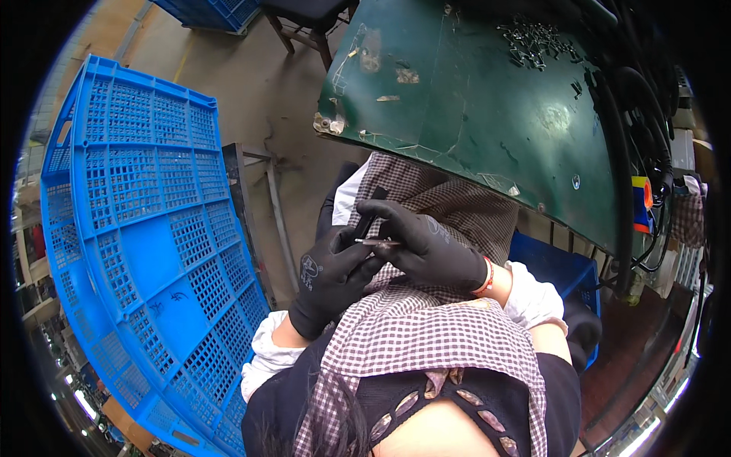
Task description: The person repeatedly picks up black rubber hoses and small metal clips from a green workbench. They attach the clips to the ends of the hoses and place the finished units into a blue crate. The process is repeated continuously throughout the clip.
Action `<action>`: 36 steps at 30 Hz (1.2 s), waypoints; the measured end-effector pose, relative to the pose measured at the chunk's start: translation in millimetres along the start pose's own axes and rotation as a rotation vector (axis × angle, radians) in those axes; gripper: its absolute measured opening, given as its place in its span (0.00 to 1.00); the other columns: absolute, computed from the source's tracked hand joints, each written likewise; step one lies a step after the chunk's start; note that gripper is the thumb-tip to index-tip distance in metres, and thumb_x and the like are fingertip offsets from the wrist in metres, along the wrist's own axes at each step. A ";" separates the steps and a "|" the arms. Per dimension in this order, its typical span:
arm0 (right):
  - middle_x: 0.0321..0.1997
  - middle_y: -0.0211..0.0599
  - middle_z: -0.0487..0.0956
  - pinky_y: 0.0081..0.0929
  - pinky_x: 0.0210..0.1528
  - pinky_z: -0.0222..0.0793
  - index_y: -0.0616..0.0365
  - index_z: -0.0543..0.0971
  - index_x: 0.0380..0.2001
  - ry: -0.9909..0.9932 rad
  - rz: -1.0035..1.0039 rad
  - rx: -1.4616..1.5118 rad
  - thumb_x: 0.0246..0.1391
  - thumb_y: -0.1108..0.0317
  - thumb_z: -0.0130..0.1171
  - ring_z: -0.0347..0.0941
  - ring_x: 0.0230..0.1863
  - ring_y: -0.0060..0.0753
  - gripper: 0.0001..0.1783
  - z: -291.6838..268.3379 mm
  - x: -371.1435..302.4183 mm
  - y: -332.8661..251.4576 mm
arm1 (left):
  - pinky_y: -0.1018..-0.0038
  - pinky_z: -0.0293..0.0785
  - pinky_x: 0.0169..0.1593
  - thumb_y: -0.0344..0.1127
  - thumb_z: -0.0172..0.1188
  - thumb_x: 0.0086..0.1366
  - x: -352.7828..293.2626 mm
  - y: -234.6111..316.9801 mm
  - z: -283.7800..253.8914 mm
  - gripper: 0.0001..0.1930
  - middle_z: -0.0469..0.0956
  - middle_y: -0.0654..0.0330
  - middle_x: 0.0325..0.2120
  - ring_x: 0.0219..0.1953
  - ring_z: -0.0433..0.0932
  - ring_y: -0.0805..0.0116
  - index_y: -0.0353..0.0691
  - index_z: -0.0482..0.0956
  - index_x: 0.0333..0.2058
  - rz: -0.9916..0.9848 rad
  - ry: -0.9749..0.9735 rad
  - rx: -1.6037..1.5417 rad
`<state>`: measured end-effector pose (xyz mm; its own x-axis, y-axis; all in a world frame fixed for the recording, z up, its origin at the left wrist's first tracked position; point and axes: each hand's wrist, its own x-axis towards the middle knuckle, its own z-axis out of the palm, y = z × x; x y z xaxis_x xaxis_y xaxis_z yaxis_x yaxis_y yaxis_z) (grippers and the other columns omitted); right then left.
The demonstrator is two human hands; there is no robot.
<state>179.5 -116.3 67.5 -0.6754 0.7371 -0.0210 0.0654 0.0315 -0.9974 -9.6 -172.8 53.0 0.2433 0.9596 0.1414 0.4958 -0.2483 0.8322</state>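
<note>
Head view, looking down over the person's lap.

Left hand (329, 278): black work glove, held over the lap, fingers curled inward toward the other hand; thumb and fingertips meet at a thin metal pin (375, 242), touching it from below.

Right hand (426, 245): black work glove, red cord at the wrist, lying across the lap with fingers bent over the left hand; its fingertips pinch the same thin metal pin from above. The pin lies roughly level between the two hands, just above the lap, in front of the surface edge.

Dark flat strip (371, 213): narrow, black, slanting upward from the joined hands; which hand grips it cannot be told.

Checked apron (426, 335): brown-and-white check, covering lap and chest beneath both hands. White sleeves show at both forearms.

Surface (472, 114): dark green, worn and scratched, beyond the hands at upper right. Small metal parts (537, 38) lie scattered in a loose heap near its far edge, well apart from the hands. Black cables (632, 137) run along its right side.

Large blue crate (145, 228): perforated plastic, standing tilted on the person's left, near the left hand but not touching it.

Small blue bin (560, 266): under the surface edge, right of the right forearm.

Concrete floor (259, 99): between crate and surface.
</note>
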 end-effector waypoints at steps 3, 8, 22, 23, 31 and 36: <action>0.39 0.50 0.80 0.36 0.37 0.74 0.62 0.64 0.59 0.016 -0.020 -0.096 0.55 0.73 0.58 0.80 0.37 0.47 0.28 -1.6 -0.3 -0.8 | 0.65 0.75 0.39 0.31 0.68 0.54 -0.9 3.8 -2.0 0.12 0.77 0.49 0.37 0.36 0.79 0.52 0.37 0.83 0.39 -0.073 -0.060 0.011; 0.30 0.45 0.80 0.32 0.29 0.71 0.64 0.74 0.48 0.178 0.143 -0.322 0.53 0.62 0.65 0.79 0.28 0.37 0.23 -7.9 -10.9 -1.4 | 0.67 0.75 0.38 0.29 0.69 0.53 -8.2 -1.2 3.9 0.14 0.77 0.50 0.37 0.37 0.80 0.55 0.37 0.83 0.40 -0.062 0.069 0.018; 0.23 0.40 0.79 0.27 0.30 0.67 0.65 0.81 0.33 -0.077 0.354 -0.054 0.54 0.54 0.65 0.71 0.24 0.23 0.21 -19.5 -7.5 1.4 | 0.68 0.76 0.33 0.30 0.72 0.48 -15.9 -2.6 12.0 0.19 0.77 0.52 0.35 0.33 0.80 0.59 0.40 0.83 0.42 0.102 0.067 0.130; 0.22 0.38 0.78 0.25 0.30 0.67 0.65 0.81 0.32 -0.037 0.331 -0.059 0.53 0.55 0.66 0.70 0.24 0.20 0.20 -24.1 -11.0 2.2 | 0.68 0.76 0.33 0.34 0.72 0.49 -17.3 -3.5 13.8 0.20 0.78 0.52 0.34 0.32 0.80 0.58 0.41 0.82 0.43 0.113 0.077 0.135; 0.17 0.26 0.69 0.22 0.24 0.58 0.65 0.79 0.29 -0.169 0.137 -0.167 0.51 0.57 0.69 0.62 0.22 0.14 0.19 -69.3 1.5 7.3 | 0.68 0.72 0.26 0.45 0.72 0.51 -30.5 -1.9 21.5 0.36 0.75 0.56 0.22 0.23 0.77 0.63 0.31 0.72 0.54 0.049 -0.005 0.100; 0.21 0.28 0.74 0.22 0.24 0.61 0.63 0.81 0.38 -0.367 0.267 -0.029 0.51 0.54 0.69 0.64 0.22 0.17 0.22 -74.5 8.1 4.3 | 0.67 0.73 0.26 0.40 0.70 0.54 -35.5 -3.3 24.9 0.30 0.77 0.54 0.24 0.23 0.79 0.59 0.31 0.74 0.52 0.070 -0.005 0.093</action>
<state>229.0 -59.9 68.3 -0.8475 0.4342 -0.3053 0.2893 -0.1043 -0.9515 0.8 -209.3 31.9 0.2836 0.9390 0.1945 0.5525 -0.3258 0.7672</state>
